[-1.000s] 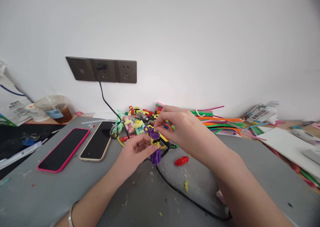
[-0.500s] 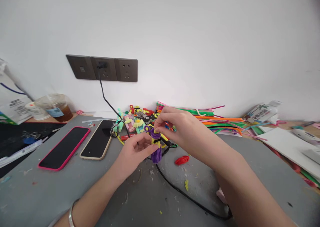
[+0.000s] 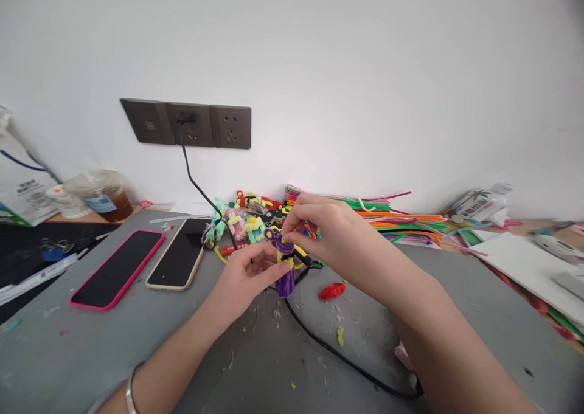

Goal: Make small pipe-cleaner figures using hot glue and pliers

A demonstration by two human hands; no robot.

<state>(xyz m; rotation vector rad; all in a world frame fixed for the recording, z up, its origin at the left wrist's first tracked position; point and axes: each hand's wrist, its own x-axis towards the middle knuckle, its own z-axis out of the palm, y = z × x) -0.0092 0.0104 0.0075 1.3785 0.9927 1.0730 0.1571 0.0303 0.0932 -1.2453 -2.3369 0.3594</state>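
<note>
Over the counter (image 3: 255, 365), the fuzzy doll (image 3: 285, 284) looks mostly formed: purple base, yellow middle, purple top. The left hand (image 3: 244, 282) grips its middle; the right hand (image 3: 325, 218) pinches the top, which seems unfinished.

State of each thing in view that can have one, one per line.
Purple-and-yellow figure: upright, held
Left hand: gripping its body
Right hand: pinching at its top
Pink-cased phone: face up, screen dark
Beige-cased phone: face up, screen dark
Black plug: in middle socket
Plastic cup: partly full
</note>
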